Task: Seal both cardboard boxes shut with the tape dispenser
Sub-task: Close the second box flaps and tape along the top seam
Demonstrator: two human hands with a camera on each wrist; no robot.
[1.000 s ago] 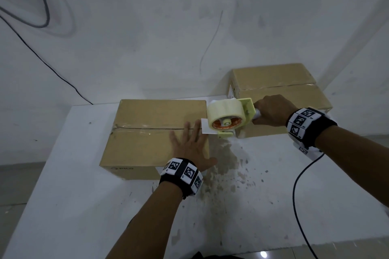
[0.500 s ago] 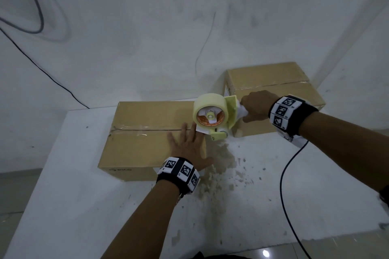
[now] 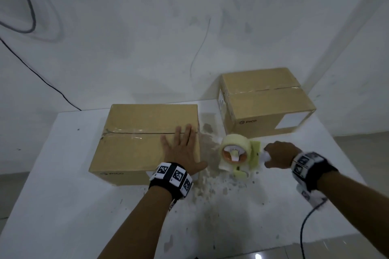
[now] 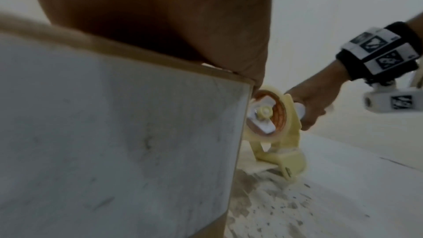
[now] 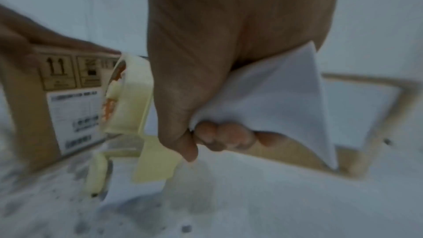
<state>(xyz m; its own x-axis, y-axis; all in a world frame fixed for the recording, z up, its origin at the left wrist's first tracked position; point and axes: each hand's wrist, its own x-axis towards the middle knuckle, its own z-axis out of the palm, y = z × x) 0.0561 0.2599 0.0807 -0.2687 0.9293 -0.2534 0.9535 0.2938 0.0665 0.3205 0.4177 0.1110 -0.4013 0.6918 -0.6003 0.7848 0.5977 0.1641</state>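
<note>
Between boxes: tape dispenser [image 3: 239, 154] upright, handle toward right hand [image 3: 279, 154].

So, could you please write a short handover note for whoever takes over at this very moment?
Left hand: flat, open, pressing the top of the near cardboard box at its right end.
Right hand: grips the tape dispenser by its handle, low over the white table between the boxes.
Done: clear tape lies along the near box's seam; the far cardboard box also appears taped.
Left: check both seams, press tape ends down, set the dispenser down.
</note>
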